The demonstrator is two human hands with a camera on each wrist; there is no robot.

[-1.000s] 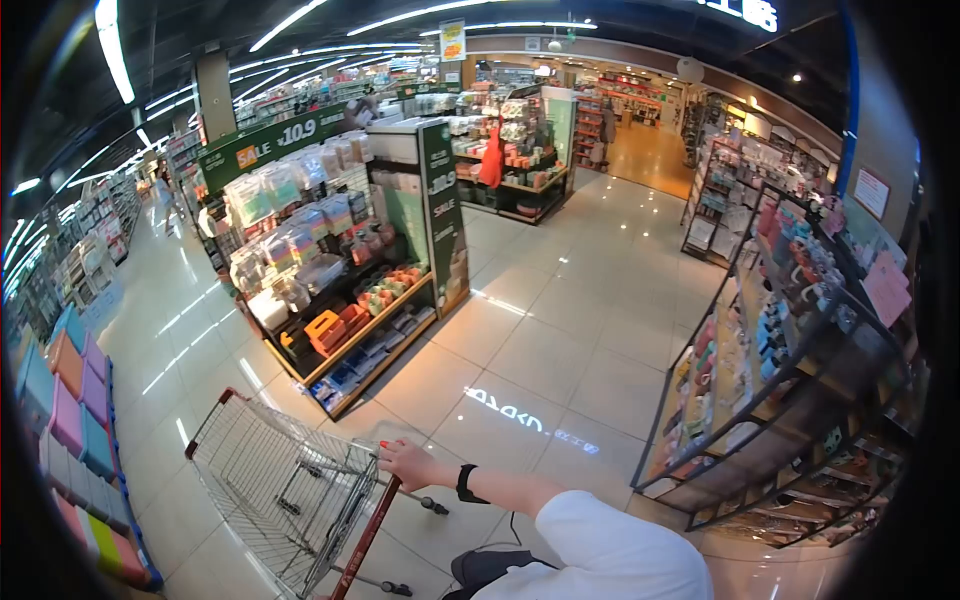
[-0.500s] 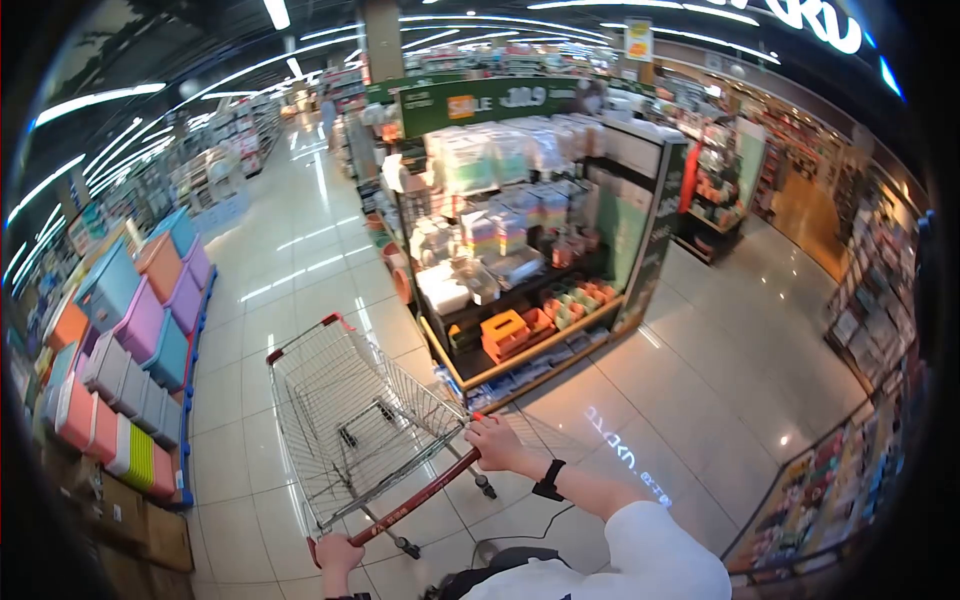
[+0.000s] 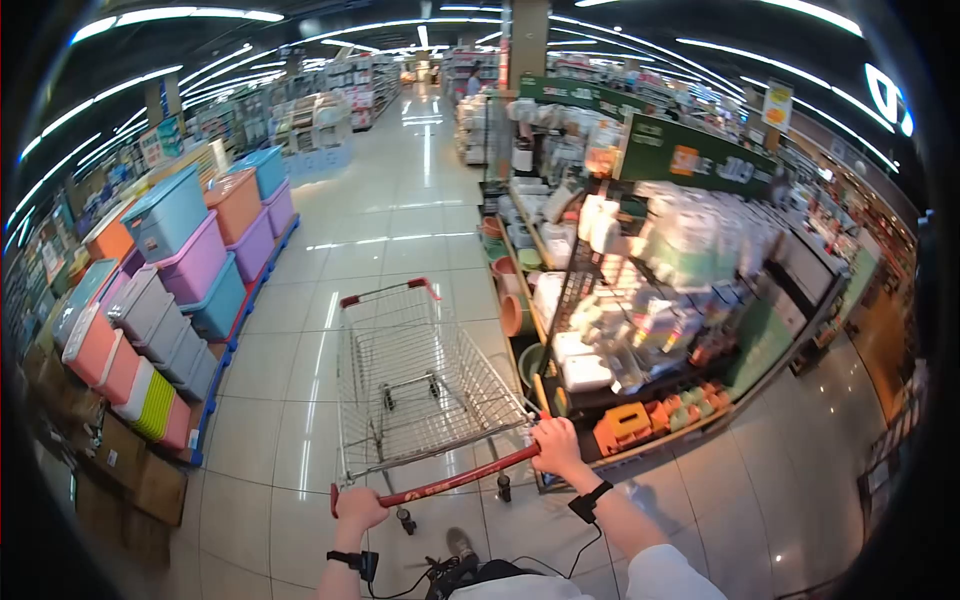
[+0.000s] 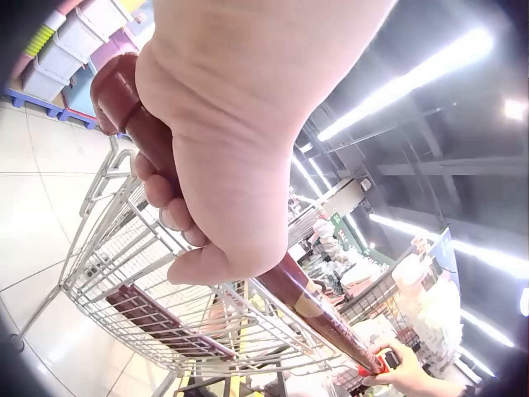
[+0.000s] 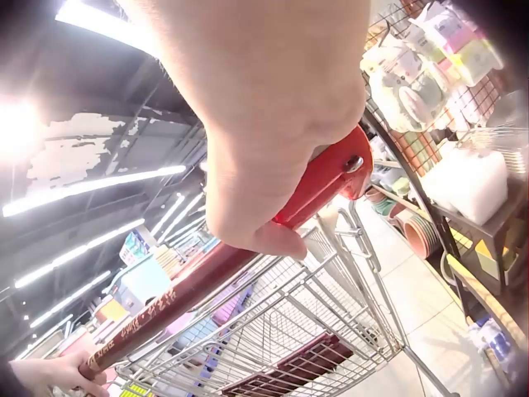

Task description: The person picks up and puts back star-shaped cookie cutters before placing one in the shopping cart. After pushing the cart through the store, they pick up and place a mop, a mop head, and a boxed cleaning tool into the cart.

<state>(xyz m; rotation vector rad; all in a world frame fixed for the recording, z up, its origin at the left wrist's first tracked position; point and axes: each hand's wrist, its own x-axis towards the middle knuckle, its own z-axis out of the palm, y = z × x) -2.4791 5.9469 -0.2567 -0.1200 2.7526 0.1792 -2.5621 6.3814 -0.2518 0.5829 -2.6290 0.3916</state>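
Note:
A metal wire shopping cart (image 3: 395,345) stands straight in front of the person, with floor tiles showing through its mesh. Its dark red handlebar (image 3: 460,481) has light lettering. Near the bar's left end the left hand (image 3: 360,508) grips it; in the left wrist view its curled fingers (image 4: 157,192) show beneath the bar. At the other end the right hand (image 3: 556,443) holds the bar beside a bright red end piece (image 5: 331,178), thumb wrapped over it in the right wrist view. Both wrists wear black bands with cables.
Stacked plastic storage bins (image 3: 190,255) on a blue pallet line the left, with cardboard boxes (image 3: 120,455) nearer. Close on the right stands a sale shelf (image 3: 650,290) with orange containers (image 3: 628,425) at its bottom. A tiled aisle (image 3: 420,180) runs ahead between them.
The view has swung left and the cart has turned to point along the aisle. The left hand, out of view at first, came into view on the bar; the sale shelf now stands at right.

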